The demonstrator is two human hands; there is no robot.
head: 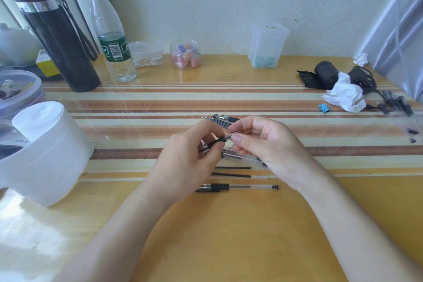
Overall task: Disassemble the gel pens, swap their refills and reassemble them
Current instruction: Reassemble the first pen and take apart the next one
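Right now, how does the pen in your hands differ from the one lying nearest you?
The held pen is lifted and tilted, tip toward the right; the table pen lies flat, tip pointing left. The held pen is gripped by the left hand and pinched at its tip by the right hand; the table pen is untouched. Both have black grips.
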